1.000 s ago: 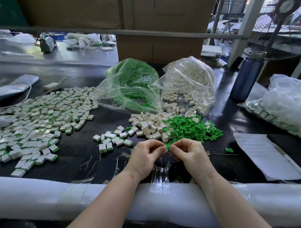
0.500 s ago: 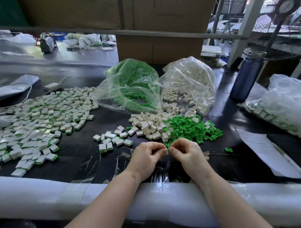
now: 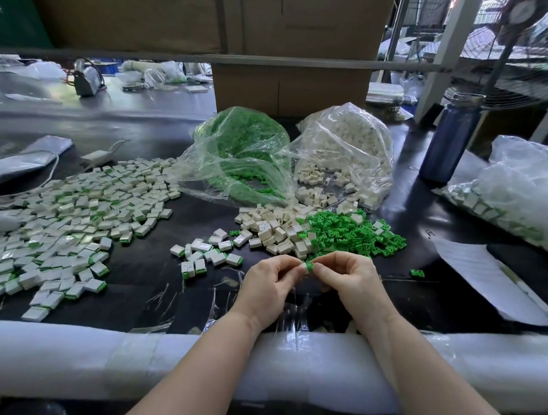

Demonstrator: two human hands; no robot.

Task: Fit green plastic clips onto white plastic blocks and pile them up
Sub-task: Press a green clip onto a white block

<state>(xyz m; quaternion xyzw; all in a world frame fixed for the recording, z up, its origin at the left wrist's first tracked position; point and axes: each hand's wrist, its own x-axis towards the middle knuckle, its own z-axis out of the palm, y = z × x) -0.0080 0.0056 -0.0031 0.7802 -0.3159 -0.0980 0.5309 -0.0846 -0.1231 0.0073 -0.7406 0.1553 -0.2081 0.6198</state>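
Your left hand (image 3: pixel 270 282) and right hand (image 3: pixel 346 277) pinch one white block (image 3: pixel 304 268) and green clip (image 3: pixel 309 265) together above the counter (image 3: pixel 150 273) — press crooked and the clip may skew or pop loose.

Clip and block at fingertips.
White block with green clip (image 3: pixel 307 266) pinched between both hands; loose white blocks (image 3: pixel 275 229) touch green clips (image 3: pixel 348 232) behind; finished pieces (image 3: pixel 71 220) spread left.
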